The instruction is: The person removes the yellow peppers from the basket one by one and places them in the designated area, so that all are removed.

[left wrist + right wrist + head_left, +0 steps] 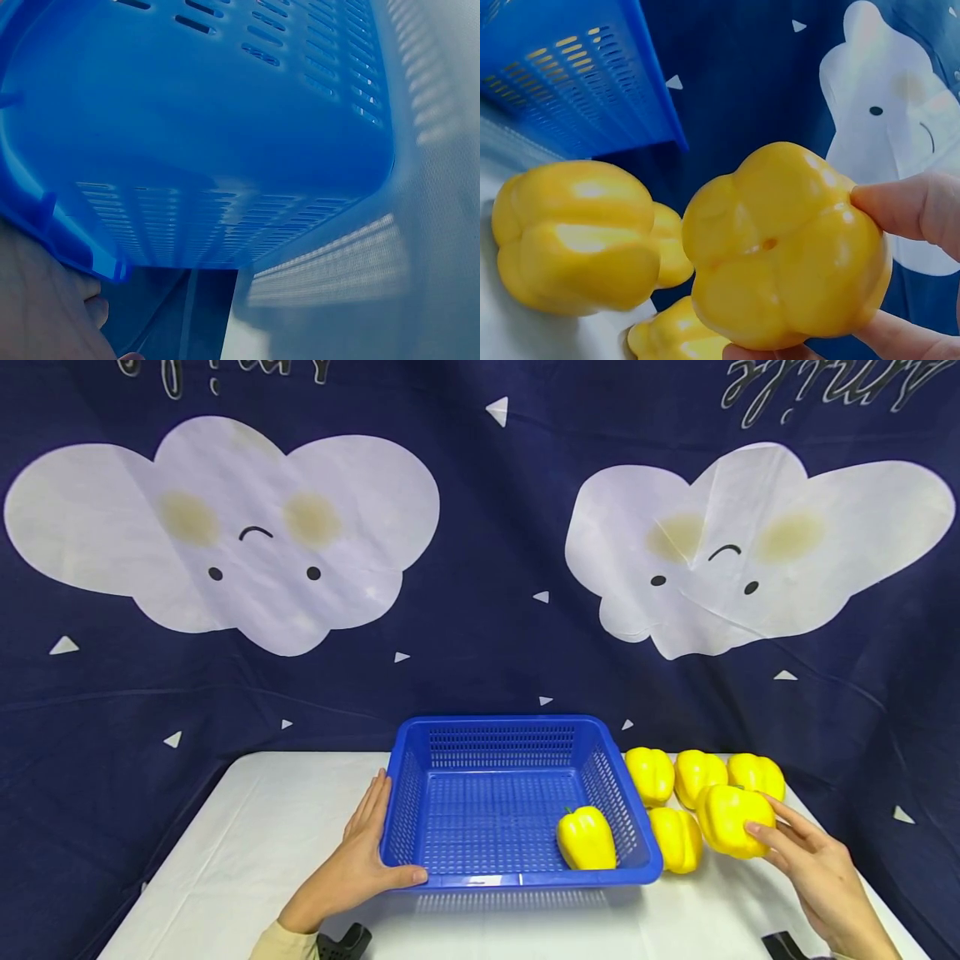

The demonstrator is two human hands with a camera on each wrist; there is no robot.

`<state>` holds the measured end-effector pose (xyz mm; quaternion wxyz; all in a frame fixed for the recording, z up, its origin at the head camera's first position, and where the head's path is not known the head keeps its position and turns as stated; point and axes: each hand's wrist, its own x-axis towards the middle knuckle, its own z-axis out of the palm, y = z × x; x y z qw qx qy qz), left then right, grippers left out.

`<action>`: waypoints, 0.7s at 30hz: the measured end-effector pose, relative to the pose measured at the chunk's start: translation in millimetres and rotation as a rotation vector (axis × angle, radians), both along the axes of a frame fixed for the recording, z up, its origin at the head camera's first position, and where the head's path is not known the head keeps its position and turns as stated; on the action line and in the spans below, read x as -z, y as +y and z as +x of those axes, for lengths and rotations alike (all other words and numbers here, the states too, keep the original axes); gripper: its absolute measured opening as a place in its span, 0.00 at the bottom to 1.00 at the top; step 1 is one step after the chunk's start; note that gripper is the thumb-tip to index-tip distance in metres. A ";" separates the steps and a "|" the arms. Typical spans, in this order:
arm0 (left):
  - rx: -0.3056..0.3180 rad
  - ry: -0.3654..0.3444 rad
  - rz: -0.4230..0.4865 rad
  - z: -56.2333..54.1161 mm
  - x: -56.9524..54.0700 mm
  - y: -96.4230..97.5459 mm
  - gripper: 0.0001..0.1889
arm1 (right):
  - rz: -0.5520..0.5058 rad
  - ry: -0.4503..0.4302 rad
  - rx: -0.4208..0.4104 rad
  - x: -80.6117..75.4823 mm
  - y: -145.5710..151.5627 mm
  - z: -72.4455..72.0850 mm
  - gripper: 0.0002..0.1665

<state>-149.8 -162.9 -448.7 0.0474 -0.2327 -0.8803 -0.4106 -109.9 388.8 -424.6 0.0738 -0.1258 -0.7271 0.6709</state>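
Note:
A blue plastic basket (495,881) with slotted walls stands at the middle of the table. My left hand (363,852) rests on its left front corner, thumb along the front rim and fingers straight against the outer left side. One yellow bell pepper (587,839) lies inside, at the front right. To the right of the basket my right hand (813,864) grips another yellow bell pepper (787,247) between thumb and fingers, above the table. Several more yellow peppers (651,775) sit close by on the cloth, one of them (577,236) large in the right wrist view.
A white cloth (247,843) covers the table. Behind it hangs a dark blue curtain (487,635) printed with pale clouds and small triangles. The basket's right wall (577,67) stands close beside the loose peppers.

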 end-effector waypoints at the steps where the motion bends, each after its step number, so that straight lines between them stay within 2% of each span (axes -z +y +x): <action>1: 0.001 0.000 0.000 0.0 -0.1 0.3 0.70 | -0.004 -0.016 0.010 0.5 1.4 -0.4 0.51; 10: -0.002 0.002 -0.008 0.4 -1.7 0.4 0.70 | -0.025 -0.029 0.042 10.4 11.7 -4.6 0.53; 15: -0.001 -0.006 -0.007 0.1 -0.6 0.1 0.70 | 0.015 -0.065 0.078 15.7 11.9 -8.4 0.53; 19: 0.002 -0.006 -0.009 -0.6 0.4 -0.3 0.70 | 0.033 -0.075 0.069 21.7 14.2 -10.4 0.53; 21: 0.001 -0.007 -0.010 -0.7 0.5 -0.3 0.70 | 0.074 -0.090 0.070 23.8 14.7 -12.0 0.53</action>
